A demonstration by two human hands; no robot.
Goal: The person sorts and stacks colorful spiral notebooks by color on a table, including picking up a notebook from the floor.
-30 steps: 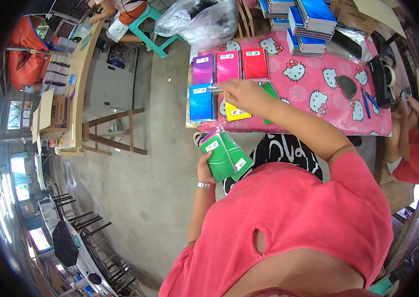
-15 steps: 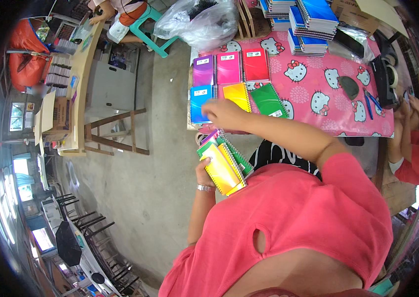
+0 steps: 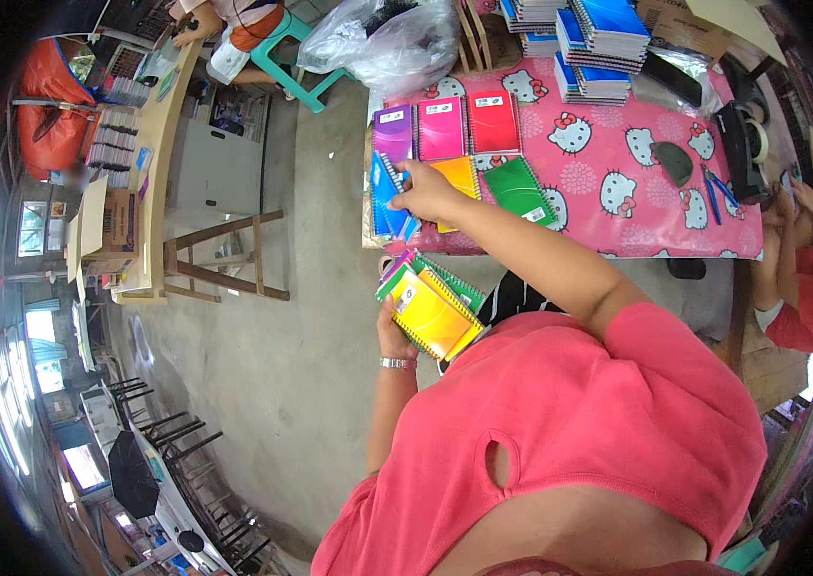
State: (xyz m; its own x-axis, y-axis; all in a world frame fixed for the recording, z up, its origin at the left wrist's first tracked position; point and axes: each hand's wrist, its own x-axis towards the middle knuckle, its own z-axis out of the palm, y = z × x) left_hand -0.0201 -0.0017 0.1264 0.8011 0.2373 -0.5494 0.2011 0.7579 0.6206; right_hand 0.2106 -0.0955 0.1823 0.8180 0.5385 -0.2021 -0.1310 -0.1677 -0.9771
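Observation:
My left hand (image 3: 394, 332), with a metal watch on its wrist, is closed on a fanned bundle of spiral notebooks. A yellow notebook (image 3: 433, 315) lies on top of the bundle, with green and purple ones showing beneath. Over the table's near left corner, my right hand (image 3: 425, 195) pinches a blue spiral notebook (image 3: 384, 206) by its right side, and that notebook is tilted up. Behind it lie a purple notebook (image 3: 394, 133), a pink one (image 3: 442, 129) and a red one (image 3: 494, 123) in a row. Beside my right hand are a yellow notebook (image 3: 457, 179), partly hidden, and a green one (image 3: 520, 190).
The table has a pink cartoon-cat cover (image 3: 584, 230). Stacks of blue notebooks (image 3: 600, 53), a plastic bag (image 3: 387, 48), blue-handled pliers (image 3: 716, 197) and a tape dispenser (image 3: 742, 154) stand on it. A teal stool (image 3: 283, 62) is at far left; a co-worker (image 3: 810, 288) sits at right.
My right hand has moved slightly right and up, and the blue notebook under it is now lifted and tilted. The bundle in my left hand has turned slightly, showing a label on the yellow notebook.

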